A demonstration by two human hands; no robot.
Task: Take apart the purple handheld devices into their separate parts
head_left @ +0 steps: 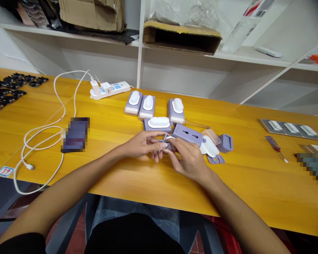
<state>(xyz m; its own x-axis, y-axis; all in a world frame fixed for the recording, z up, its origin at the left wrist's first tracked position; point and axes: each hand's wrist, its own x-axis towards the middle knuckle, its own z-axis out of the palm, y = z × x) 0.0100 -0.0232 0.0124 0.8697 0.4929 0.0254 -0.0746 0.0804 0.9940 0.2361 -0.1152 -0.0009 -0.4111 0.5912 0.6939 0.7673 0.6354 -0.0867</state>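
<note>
Over the table, my left hand [144,145] and my right hand [189,157] meet with bent fingers around a small purple plastic part [168,145]. Its shape is largely covered by the fingers. Just beyond them lies a purple slotted casing [187,133], beside a purple block with a white bristled oval top [159,122]. To the right of my right hand are a loose white oval piece [210,147], a purple hollow box [226,143], a flat purple piece with rings [216,159] and a clear cover [211,136]. A long coil spring [197,124] lies behind the casing.
Three purple-and-white units [147,107] stand farther back. A power strip [116,89], white cable [29,137] and pixelated phone-like object [75,135] are left. A screwdriver [275,146] and metal tray [272,130] lie right. Black parts [7,90] cover the far left; shelves [228,72] rise behind.
</note>
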